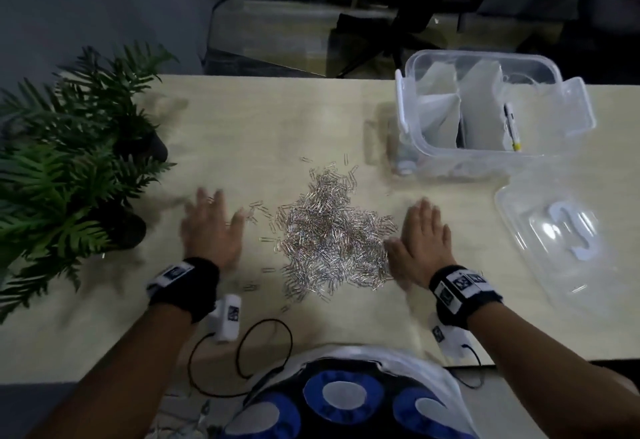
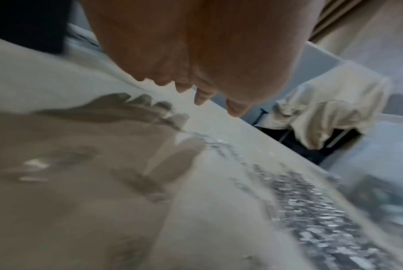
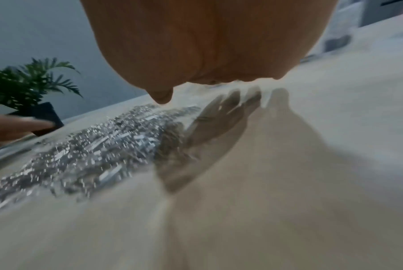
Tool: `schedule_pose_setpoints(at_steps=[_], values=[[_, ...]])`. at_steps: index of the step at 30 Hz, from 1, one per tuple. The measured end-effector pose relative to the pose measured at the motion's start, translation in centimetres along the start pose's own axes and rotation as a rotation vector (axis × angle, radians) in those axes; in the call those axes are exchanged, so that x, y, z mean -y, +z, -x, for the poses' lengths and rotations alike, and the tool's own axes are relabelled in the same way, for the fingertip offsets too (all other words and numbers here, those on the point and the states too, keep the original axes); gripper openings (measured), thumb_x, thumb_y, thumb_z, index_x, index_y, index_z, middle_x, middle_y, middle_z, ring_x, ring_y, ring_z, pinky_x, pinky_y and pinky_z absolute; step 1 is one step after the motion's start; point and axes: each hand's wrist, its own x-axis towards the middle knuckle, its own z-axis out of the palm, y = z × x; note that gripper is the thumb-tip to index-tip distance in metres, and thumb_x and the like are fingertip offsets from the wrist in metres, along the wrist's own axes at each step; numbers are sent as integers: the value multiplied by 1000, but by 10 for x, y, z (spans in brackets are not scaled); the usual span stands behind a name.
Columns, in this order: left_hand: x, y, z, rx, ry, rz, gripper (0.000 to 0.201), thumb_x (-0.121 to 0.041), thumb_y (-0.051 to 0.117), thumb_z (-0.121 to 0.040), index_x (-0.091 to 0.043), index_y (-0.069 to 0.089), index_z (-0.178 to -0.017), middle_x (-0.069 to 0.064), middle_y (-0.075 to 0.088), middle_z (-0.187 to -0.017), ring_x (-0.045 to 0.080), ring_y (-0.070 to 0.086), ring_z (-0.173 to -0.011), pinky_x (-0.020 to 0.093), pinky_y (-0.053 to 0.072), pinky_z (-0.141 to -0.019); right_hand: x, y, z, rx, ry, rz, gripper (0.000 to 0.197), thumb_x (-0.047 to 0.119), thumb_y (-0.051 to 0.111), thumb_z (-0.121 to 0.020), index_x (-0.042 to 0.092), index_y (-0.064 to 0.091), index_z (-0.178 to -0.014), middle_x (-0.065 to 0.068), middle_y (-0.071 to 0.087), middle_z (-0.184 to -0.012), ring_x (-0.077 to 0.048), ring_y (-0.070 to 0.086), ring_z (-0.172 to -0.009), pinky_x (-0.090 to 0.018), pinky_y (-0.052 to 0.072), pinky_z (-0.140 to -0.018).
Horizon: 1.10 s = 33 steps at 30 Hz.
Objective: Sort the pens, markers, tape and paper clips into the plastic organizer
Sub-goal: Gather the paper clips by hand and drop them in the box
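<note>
A big heap of silver paper clips lies in the middle of the pale table, blurred in the wrist views. My left hand hovers flat, palm down, just left of the heap, fingers straight, holding nothing. My right hand is flat at the heap's right edge, thumb by the clips. The clear plastic organizer stands at the back right with white dividers and a pen in its right compartment. No markers or tape show.
The organizer's clear lid lies on the table to the right of my right hand. Potted green plants crowd the left side. A black cable loops near the front edge.
</note>
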Motion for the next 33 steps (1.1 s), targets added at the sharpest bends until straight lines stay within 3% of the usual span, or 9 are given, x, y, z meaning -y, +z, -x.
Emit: schedule_pose_setpoints(at_steps=[3,6,11,14,17,19,26,29,33], values=[[49,4,23,82,-211,14,73,-59,28,-97,-27,0,-156,8,-17,-162,34,-13,-149,55,1,-118,-32,16,18,31,139,-25,93,71,16,-88,13,-18,-152,-7,-33,-156,-34,-27,-145,-60,-7,-115],[62,24,39,79,-249,10,78,-60,28,-97,-22,-6,-156,10,-22,-161,35,-16,-148,57,-2,-118,-44,28,24,15,239,-30,98,75,12,-83,12,-20,-151,-6,-38,-154,-30,-32,-143,-63,-5,-115],[19,52,50,49,-84,4,86,-62,20,-92,-6,6,-155,19,-4,-162,41,-4,-148,58,1,-116,-12,35,24,14,113,-28,97,76,9,-88,10,-27,-148,-9,-40,-152,-29,-38,-140,-59,-14,-115],[-9,69,53,48,44,-18,89,-63,17,-88,-4,13,-154,20,6,-162,42,4,-148,57,6,-116,7,39,27,25,-2,-28,95,75,12,-89,12,-29,-148,-7,-40,-153,-30,-38,-139,-54,-19,-113],[-11,71,50,60,96,1,86,-62,19,-89,-10,3,-156,15,-7,-163,36,-8,-149,53,-2,-118,3,31,33,56,-49,-47,95,73,15,-90,10,-26,-149,-8,-37,-154,-29,-32,-143,-51,-13,-117],[3,67,44,23,96,29,84,-59,23,-90,-11,1,-156,14,-11,-163,34,-10,-149,52,0,-118,-17,27,40,74,-37,-12,98,74,12,-87,8,-24,-150,-11,-36,-154,-30,-30,-144,-49,-9,-119],[27,39,12,-33,7,13,76,-51,29,-100,-13,-6,-155,7,-17,-162,26,-16,-149,47,-5,-121,-99,26,65,57,252,-32,97,68,24,-92,7,-25,-149,-14,-36,-154,-31,-30,-144,-50,-7,-120],[6,40,7,23,61,-6,77,-52,28,-100,-14,-12,-154,6,-19,-162,27,-19,-148,47,-9,-120,-93,35,61,38,241,-55,98,69,24,-92,5,-23,-149,-14,-35,-155,-29,-29,-144,-48,-6,-121],[-31,54,24,69,209,-77,79,-56,22,-100,-14,-18,-153,5,-25,-160,26,-23,-147,46,-8,-120,-57,53,55,-20,101,-56,99,70,21,-90,6,-24,-149,-12,-38,-153,-28,-33,-143,-47,-11,-119]])
